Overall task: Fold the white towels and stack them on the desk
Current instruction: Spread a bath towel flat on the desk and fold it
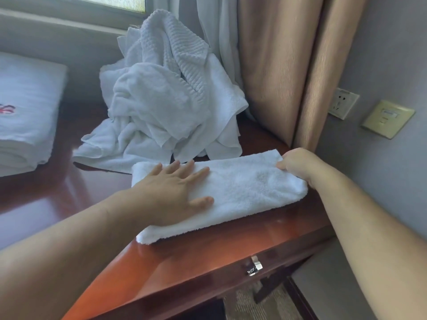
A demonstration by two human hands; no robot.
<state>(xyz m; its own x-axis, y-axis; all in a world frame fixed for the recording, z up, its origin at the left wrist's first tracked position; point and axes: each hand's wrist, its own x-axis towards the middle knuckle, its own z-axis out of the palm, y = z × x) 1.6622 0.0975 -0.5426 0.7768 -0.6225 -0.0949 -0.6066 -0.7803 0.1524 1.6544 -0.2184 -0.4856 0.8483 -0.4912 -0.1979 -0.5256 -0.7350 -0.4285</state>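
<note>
Bare forearms reach in from the lower corners over the front edge of the reddish wooden counter, whose drawer front carries a small metal pull. Just beyond that edge lies a folded white towel, a long band set slantwise on the counter near its right end. The left hand lies flat on the towel's left part, fingers straight and spread, its grip apart and pressing down. The right hand is at the towel's far right corner, its grip clamped on the cloth there, fingers curled round the edge. Behind the towel, and just touching its far side, sits a heap of unfolded white towels, one of them ribbed, piled up toward the window sill. At the far left rests a stack of folded white towels with red stitching. Tan curtains hang at the right, beside a wall socket and a switch plate.
</note>
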